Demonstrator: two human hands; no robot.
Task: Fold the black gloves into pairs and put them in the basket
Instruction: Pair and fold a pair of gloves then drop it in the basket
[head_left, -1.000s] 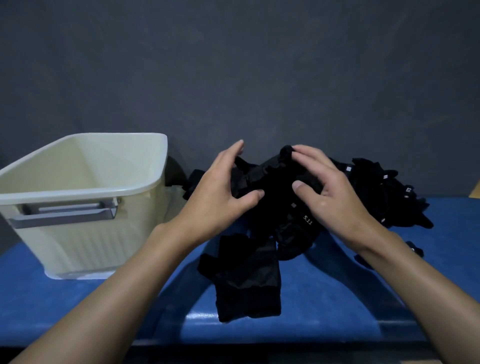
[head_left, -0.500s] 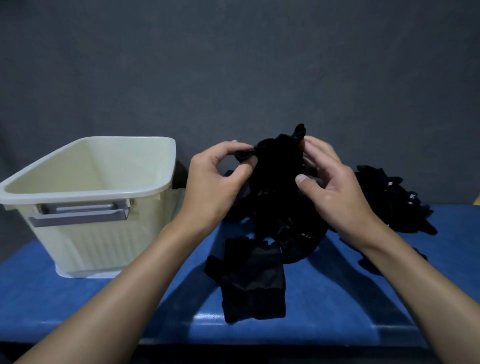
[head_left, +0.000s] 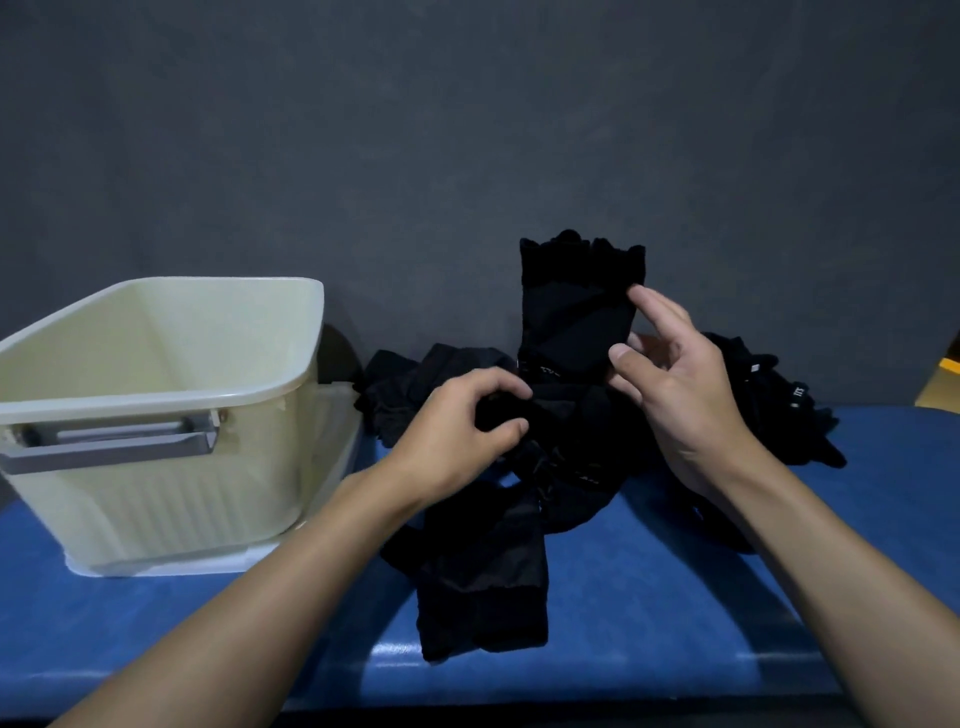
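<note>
A black fingerless glove (head_left: 576, 306) stands upright above the pile, finger stubs up. My right hand (head_left: 675, 384) pinches its right edge between thumb and fingers. My left hand (head_left: 462, 421) grips the glove's cuff end, low in the black cloth. Under both hands lies a heap of black gloves (head_left: 769, 395), spreading from behind the basket to the far right. One flat glove (head_left: 483, 587) lies apart near the table's front. The cream plastic basket (head_left: 166, 400) stands at the left; no gloves show inside it.
The blue padded table (head_left: 675, 597) runs under everything, its front edge close to me. A dark grey wall backs the scene. The basket has a grey handle (head_left: 114, 441) on its near side. A yellowish object (head_left: 943, 379) shows at the right edge.
Both hands lifted one glove out of the heap and spread it upright. My left hand dropped from the glove's top to its lower end; my right hand stayed on its right side.
</note>
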